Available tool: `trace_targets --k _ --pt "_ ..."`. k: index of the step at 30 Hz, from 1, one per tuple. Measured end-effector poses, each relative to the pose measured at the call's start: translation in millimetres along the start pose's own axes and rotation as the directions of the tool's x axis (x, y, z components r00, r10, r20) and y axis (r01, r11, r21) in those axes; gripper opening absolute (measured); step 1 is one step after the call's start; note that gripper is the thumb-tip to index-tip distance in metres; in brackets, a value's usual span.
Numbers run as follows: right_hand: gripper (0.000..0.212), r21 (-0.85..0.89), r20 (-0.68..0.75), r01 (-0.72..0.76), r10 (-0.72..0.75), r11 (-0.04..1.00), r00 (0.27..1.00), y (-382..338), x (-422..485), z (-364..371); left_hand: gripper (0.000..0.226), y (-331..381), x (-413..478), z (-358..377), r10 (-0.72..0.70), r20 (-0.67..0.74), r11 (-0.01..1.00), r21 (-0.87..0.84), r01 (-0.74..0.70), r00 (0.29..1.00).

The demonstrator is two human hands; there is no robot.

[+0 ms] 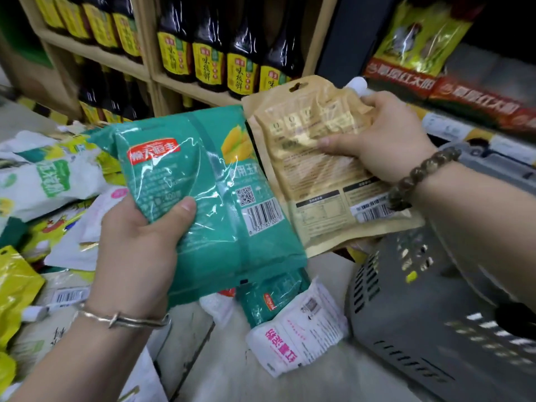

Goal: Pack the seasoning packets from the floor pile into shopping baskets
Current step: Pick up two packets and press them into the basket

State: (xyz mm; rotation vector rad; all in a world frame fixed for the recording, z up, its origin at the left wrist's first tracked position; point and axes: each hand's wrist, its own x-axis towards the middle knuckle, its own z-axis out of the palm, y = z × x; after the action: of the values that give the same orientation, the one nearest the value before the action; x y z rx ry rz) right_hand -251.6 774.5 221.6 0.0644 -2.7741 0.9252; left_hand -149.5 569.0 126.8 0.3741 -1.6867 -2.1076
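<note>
Step in hand, as we judge it: carry two packets to the basket (391, 314).

- Left hand (136, 250) grasps the green packet (220, 181) at its lower left edge, thumb on the face, fingers behind.
- Right hand (385, 137) pinches the tan pouch (313, 175) near its top right, thumb across the printed side.
- Both are held in the air. The tan pouch hangs just above the basket's far left rim, and the green packet is left of it, overlapping its edge in view.
- The pile (43, 181) lies on the floor at left.

To do it well, we would drop the tan pouch first, since it is nearer the opening. Lay each packet flat, and let go only once it is inside the rim. The contents look loose, so avoid squeezing.

Appearance: the green packet is glossy crinkled film with a red logo, a corn picture, a QR code and a barcode. The tan pouch is matt and creased, with a hang hole on top and a barcode label below. The basket is grey, slotted and blurred.
</note>
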Motion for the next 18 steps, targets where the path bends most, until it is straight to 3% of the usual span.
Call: trace_targets --k 4,9,13,18 --pt "0.082 -0.044 -0.062 0.003 -0.006 0.999 0.998 6.4 -1.8 -41.4 0.034 19.0 -3.9 22.8 0.046 0.076 0.998 -0.037 -0.043 0.996" --pt "0.093 -0.008 -0.164 -0.053 0.051 0.999 0.985 25.0 -4.3 -99.4 0.020 43.8 -13.8 63.7 0.059 0.211 0.993 -0.108 -0.037 0.976" --pt "0.068 0.056 -0.227 -0.090 0.101 0.994 0.969 51.0 -9.4 -144.2 0.017 57.9 -31.7 109.8 0.039 0.341 0.983 -0.184 0.026 0.939" --pt "0.043 0.107 -0.226 -0.167 0.188 0.980 0.956 98.7 -27.1 -198.7 0.020 63.6 -44.9 172.4 0.022 0.494 0.984 -0.162 0.068 0.869"
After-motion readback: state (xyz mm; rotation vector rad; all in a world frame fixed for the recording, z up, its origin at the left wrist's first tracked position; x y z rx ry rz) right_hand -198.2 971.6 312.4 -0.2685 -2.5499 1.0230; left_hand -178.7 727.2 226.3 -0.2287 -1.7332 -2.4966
